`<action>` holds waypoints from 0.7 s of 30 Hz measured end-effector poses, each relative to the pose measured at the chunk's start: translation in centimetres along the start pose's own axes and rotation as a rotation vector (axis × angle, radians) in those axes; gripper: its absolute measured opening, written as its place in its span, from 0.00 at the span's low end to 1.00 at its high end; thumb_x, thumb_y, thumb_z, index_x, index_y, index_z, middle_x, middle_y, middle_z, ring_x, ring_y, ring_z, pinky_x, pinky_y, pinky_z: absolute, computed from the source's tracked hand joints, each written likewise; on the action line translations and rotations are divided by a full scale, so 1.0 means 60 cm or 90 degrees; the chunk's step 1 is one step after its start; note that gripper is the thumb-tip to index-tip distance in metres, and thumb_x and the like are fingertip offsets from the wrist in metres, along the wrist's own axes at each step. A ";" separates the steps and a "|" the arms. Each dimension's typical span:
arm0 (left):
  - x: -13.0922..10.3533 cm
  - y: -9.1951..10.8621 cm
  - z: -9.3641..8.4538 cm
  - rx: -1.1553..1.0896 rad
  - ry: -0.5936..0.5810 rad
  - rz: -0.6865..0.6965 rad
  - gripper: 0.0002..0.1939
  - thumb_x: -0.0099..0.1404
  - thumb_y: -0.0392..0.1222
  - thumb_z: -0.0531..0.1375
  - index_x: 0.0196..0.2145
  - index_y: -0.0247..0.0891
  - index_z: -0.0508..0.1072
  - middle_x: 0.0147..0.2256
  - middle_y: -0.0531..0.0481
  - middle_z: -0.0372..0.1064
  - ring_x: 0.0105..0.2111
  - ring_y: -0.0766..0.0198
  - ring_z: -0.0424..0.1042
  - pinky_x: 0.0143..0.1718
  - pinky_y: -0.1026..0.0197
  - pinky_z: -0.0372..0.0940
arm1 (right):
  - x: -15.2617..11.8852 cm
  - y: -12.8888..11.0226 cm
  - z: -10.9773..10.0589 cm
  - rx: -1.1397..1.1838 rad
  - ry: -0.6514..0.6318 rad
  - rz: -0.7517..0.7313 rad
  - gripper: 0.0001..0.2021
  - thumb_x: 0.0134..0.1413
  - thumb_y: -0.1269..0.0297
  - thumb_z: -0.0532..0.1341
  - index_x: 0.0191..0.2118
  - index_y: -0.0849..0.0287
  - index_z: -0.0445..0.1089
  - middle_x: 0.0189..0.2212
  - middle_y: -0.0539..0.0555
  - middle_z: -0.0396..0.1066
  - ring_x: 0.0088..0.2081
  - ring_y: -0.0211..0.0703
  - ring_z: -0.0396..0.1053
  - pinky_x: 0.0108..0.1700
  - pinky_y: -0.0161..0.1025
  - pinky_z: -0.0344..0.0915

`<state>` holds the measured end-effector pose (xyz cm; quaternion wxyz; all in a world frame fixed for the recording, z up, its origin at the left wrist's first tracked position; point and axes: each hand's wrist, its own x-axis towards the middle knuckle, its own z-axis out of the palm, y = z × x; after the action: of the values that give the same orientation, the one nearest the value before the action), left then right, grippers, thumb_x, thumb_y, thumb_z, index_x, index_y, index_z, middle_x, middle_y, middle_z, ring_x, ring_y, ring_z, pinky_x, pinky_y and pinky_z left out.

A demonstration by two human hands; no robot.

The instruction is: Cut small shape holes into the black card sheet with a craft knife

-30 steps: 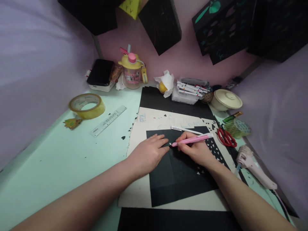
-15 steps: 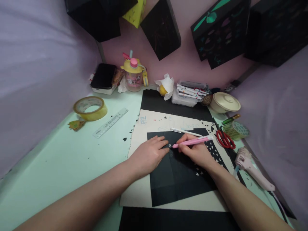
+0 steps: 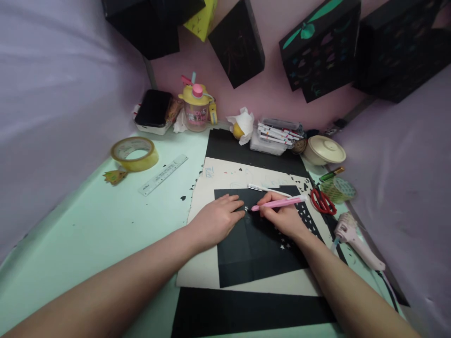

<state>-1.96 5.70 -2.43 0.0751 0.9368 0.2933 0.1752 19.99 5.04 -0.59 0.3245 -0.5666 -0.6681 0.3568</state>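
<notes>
Black paper [image 3: 243, 263] lies over a larger cream sheet [image 3: 197, 274]. My left hand [image 3: 214, 220] rests flat on the black paper's left part, fingers stretched out and holding nothing. In my right hand [image 3: 283, 218] is a slim pink pen-shaped craft knife [image 3: 278, 203], slanted with its tip low at the paper. Just left of that tip shows a small white star-shaped cut-out [image 3: 246, 209], close to my left fingertips. Several more star cut-outs [image 3: 282, 247] and triangular ones [image 3: 306, 218] lie by my right wrist. A white pen [image 3: 269, 190] lies beyond my right hand.
At the left are a tape roll [image 3: 136, 155] and a clear ruler [image 3: 164, 175]. Red-handled scissors [image 3: 323, 202] and a glue gun [image 3: 359, 241] lie right. A yellow-lidded bottle [image 3: 196, 110], a box of markers [image 3: 273, 138] and a lidded bowl [image 3: 324, 150] stand behind.
The view has shifted slightly. The small opening by the knife tip now reads more plainly as a star. Both hands keep nearly the same places on the paper.
</notes>
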 end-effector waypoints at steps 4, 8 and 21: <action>-0.001 0.000 0.002 0.006 0.003 0.004 0.16 0.67 0.35 0.51 0.48 0.35 0.72 0.53 0.40 0.67 0.56 0.54 0.64 0.57 0.46 0.60 | -0.002 0.000 0.001 -0.008 -0.017 -0.019 0.02 0.48 0.69 0.59 0.28 0.58 0.69 0.25 0.50 0.71 0.27 0.39 0.66 0.30 0.36 0.62; -0.002 -0.002 0.007 0.006 0.012 0.004 0.16 0.67 0.34 0.51 0.49 0.36 0.72 0.54 0.41 0.67 0.56 0.54 0.64 0.57 0.46 0.60 | -0.003 0.003 0.001 -0.018 -0.027 -0.025 0.02 0.49 0.68 0.59 0.29 0.58 0.69 0.25 0.49 0.71 0.27 0.39 0.66 0.31 0.36 0.62; -0.001 -0.001 0.005 -0.008 0.010 0.000 0.16 0.67 0.34 0.51 0.49 0.36 0.72 0.54 0.40 0.67 0.56 0.54 0.63 0.57 0.46 0.60 | -0.004 -0.002 -0.001 -0.014 -0.044 -0.030 0.02 0.49 0.67 0.59 0.30 0.58 0.69 0.26 0.50 0.72 0.27 0.39 0.67 0.30 0.36 0.63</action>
<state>-1.92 5.71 -2.76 0.0788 0.9348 0.2929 0.1847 20.02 4.78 -0.43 0.3032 -0.5420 -0.6957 0.3609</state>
